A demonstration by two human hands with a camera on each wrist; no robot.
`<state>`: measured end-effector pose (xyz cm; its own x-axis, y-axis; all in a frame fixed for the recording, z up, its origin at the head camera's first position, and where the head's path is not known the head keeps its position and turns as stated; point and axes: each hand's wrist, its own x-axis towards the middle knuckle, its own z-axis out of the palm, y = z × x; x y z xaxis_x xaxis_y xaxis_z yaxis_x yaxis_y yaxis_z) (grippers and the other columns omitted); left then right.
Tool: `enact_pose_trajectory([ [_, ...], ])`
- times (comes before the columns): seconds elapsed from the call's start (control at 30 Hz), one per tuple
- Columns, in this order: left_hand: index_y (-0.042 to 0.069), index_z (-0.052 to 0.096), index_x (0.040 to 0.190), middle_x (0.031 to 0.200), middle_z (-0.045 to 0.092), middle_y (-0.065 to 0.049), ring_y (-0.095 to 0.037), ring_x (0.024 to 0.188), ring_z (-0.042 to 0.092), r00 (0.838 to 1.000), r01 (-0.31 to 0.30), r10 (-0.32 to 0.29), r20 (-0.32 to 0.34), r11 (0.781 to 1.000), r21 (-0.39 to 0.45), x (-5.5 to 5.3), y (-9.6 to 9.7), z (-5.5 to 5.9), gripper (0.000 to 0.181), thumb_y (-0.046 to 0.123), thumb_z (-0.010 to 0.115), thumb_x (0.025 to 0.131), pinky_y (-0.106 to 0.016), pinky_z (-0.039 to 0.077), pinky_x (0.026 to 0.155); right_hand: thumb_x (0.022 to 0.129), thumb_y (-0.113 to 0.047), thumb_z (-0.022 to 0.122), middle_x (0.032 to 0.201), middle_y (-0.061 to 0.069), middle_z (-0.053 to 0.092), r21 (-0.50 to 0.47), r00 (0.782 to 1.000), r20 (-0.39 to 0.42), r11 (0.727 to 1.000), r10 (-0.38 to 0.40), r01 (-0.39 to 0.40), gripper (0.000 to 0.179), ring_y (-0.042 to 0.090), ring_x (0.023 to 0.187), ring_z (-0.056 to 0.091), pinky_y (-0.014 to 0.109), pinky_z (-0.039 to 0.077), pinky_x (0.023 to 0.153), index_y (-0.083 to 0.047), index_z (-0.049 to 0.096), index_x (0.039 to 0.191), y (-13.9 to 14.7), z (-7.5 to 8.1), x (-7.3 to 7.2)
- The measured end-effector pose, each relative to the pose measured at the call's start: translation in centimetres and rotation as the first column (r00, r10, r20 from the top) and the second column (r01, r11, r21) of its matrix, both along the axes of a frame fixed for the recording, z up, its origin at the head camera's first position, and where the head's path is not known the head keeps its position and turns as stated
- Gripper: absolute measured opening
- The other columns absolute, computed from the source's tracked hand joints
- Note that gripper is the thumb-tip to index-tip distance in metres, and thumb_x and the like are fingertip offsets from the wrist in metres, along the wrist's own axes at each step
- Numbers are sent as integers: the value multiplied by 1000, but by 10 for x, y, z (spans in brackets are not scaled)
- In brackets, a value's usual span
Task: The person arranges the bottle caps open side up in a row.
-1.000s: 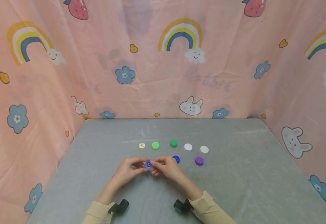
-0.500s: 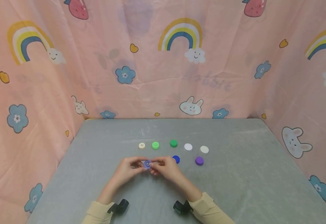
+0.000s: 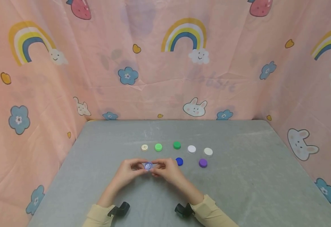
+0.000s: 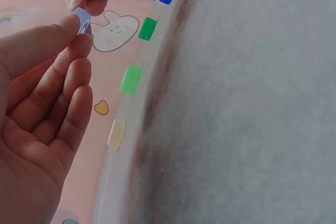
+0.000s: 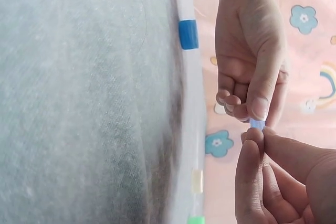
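Between the two hands, raised off the table, is a small translucent light-blue bottle cap (image 3: 148, 165) with a round swirl mark inside. My left hand (image 3: 127, 171) pinches it at its left side with thumb and forefinger. At its right side, the thumb and forefinger of my right hand (image 3: 169, 170) pinch its edge. The left wrist view shows the cap (image 4: 81, 20) nearly edge-on, partly covered by the left thumb. In the right wrist view the cap (image 5: 256, 124) peeks out between both sets of fingertips. Its far side is hidden.
Behind the hands lie a cream cap (image 3: 144, 148), light-green cap (image 3: 158, 147), dark-green cap (image 3: 177, 145), white cap (image 3: 192, 149) and off-white cap (image 3: 208, 152). Closer are a blue cap (image 3: 179, 161) and a purple cap (image 3: 203, 163). Another blue cap (image 5: 189, 34) appears beside the left hand.
The light-blue cap has shifted slightly left and its face has turned. My right fingertips have slid from over its face to its right edge. The caps on the table stay put.
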<state>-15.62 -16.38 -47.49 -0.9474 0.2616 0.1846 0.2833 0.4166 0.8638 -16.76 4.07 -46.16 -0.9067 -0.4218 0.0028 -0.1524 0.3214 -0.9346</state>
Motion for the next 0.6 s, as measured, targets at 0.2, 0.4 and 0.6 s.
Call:
enact_pose_trajectory([
  [0.2, 13, 72, 103, 77, 69, 4, -5, 70, 62, 1000, -8, 8, 18, 1000, -13, 0, -2, 1, 26, 21, 78, 79, -23, 51, 66, 82, -14, 74, 77, 6, 73, 48, 998, -58, 999, -7, 10, 29, 6, 65, 66, 20, 52, 56, -2, 69, 108, -2, 1, 0],
  [0.4, 12, 72, 103, 78, 69, 2, -7, 71, 62, 1000, -3, 4, 29, 1000, -12, 1, -7, 4, 26, 19, 77, 79, -24, 51, 67, 81, -17, 75, 79, 5, 73, 90, 992, -124, 996, 1, 11, 29, 5, 66, 64, 19, 51, 58, -3, 71, 106, -6, 3, 0],
  [0.6, 12, 72, 104, 85, 70, -2, -5, 75, 62, 999, 11, -11, 42, 1000, -12, 0, -14, 4, 27, 20, 78, 78, -23, 53, 71, 79, -20, 77, 81, 3, 72, 130, 984, -176, 991, 7, 16, 28, 6, 69, 64, 18, 50, 59, -6, 73, 102, -11, 1, -1],
])
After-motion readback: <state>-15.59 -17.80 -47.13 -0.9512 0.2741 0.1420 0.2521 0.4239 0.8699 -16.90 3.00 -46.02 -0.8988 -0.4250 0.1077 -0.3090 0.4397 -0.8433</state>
